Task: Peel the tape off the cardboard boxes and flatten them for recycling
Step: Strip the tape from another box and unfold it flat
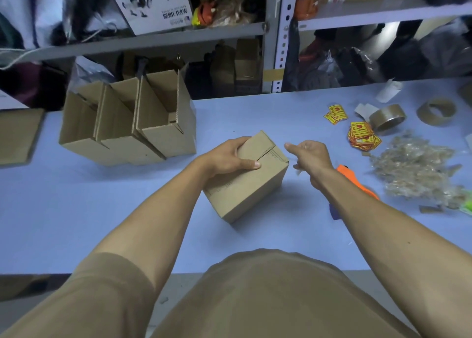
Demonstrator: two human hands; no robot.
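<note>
The small closed brown cardboard box (246, 177) sits tilted near the middle of the pale blue desk (76, 210), its top seam facing up. The left hand (229, 156) grips the box's upper left edge, thumb laid across the top by the seam and the other fingers curled over the far side. The right hand (310, 156) hangs just beside the box's right corner with its fingers bunched; a thin clear strip of tape (297, 170) seems to trail beneath it, though whether it is actually pinched I cannot tell.

Judging from this, the step in hand is pulling the tape clear of the top seam. To do it well, the left hand should press the box firmly down so it does not lift with the pull, and the right should draw the strip low and along the seam, slowly, so that it comes away whole instead of tearing.

A heap of crumpled clear stripped tape (413, 164) lies at the right, and three open brown cartons (127, 123) stand at the back left.
</note>
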